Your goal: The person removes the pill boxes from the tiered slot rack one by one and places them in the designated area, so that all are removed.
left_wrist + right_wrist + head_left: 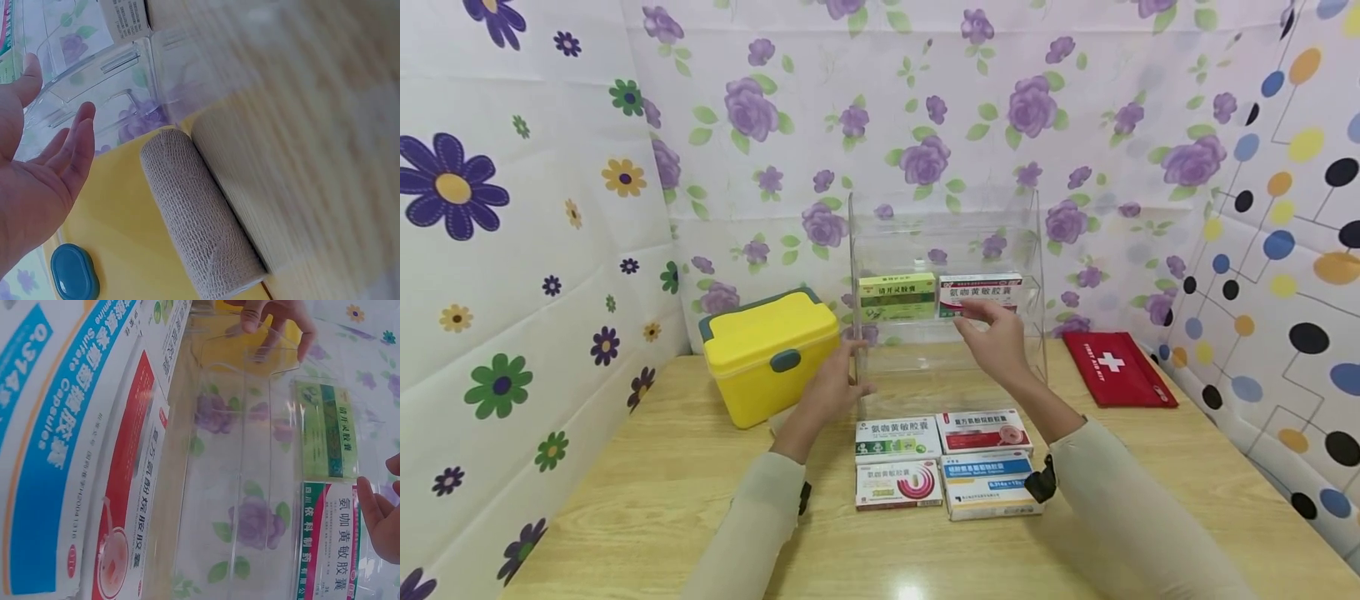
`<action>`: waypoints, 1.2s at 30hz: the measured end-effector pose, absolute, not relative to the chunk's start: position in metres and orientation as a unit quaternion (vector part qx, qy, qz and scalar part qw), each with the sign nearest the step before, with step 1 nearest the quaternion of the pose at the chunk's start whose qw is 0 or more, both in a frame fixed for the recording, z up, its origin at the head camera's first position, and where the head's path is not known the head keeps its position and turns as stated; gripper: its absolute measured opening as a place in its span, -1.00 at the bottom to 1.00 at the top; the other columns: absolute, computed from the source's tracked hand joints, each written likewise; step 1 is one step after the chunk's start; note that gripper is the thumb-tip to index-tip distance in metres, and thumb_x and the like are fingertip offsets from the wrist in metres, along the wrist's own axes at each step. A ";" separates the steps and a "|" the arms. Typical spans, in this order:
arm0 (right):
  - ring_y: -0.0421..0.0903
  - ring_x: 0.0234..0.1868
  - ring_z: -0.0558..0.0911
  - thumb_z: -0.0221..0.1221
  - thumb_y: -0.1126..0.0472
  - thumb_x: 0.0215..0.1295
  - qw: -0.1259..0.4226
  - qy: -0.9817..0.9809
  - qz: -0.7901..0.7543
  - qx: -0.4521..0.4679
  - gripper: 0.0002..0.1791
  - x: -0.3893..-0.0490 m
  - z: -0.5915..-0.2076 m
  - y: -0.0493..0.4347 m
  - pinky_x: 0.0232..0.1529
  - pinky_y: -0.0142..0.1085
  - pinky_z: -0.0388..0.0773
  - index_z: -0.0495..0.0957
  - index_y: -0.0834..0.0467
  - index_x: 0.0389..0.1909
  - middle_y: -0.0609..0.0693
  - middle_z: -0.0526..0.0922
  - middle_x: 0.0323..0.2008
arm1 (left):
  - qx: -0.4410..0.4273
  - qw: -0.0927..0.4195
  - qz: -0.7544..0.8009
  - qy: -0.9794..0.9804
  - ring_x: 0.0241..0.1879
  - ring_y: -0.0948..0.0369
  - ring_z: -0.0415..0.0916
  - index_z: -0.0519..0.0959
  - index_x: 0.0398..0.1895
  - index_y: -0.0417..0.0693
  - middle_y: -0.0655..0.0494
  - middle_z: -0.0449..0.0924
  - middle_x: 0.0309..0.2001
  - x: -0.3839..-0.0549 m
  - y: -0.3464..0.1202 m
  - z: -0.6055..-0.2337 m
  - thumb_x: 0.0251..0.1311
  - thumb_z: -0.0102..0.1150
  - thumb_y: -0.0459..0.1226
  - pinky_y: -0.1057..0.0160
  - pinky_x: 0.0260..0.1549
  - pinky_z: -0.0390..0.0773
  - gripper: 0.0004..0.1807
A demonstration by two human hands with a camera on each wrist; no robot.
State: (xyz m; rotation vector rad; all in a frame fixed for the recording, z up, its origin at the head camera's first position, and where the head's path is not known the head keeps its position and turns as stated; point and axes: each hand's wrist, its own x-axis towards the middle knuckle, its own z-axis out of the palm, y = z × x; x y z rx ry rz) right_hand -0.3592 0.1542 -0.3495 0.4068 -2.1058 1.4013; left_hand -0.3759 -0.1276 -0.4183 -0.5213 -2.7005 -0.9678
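A clear acrylic rack (852, 250) stands at the back, with a green medicine box (897, 298) and a white, red and green medicine box (977, 290) side by side on one tier. My right hand (997, 340) is in front of the white, red and green box, its fingertips close to the box's upper edge; whether they touch it I cannot tell. At the rack's left side is my left hand (829, 387), thumb and fingers apart and nothing between them. In the left wrist view this hand (37, 169) shows loosely bent fingers near the rack's clear edge.
Several medicine boxes lie on the table before the rack, including a blue and white one (988, 483) and a red and white one (985, 432). Left stands a yellow case (767, 350); a beige bandage roll (197, 212) lies by it. A red first aid pouch (1116, 367) is right.
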 end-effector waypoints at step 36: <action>0.11 -0.15 0.72 0.32 0.26 0.27 0.304 -0.817 0.456 0.183 -0.57 -0.409 -0.327 0.119 -0.21 -0.14 0.67 0.58 0.24 0.16 0.11 0.55 0.23 | -0.192 0.108 -0.330 -0.918 -0.13 0.03 0.55 0.13 0.44 0.10 -0.21 0.42 0.28 -0.376 -0.124 -0.416 0.15 0.42 -0.27 0.04 -0.14 0.59 -0.14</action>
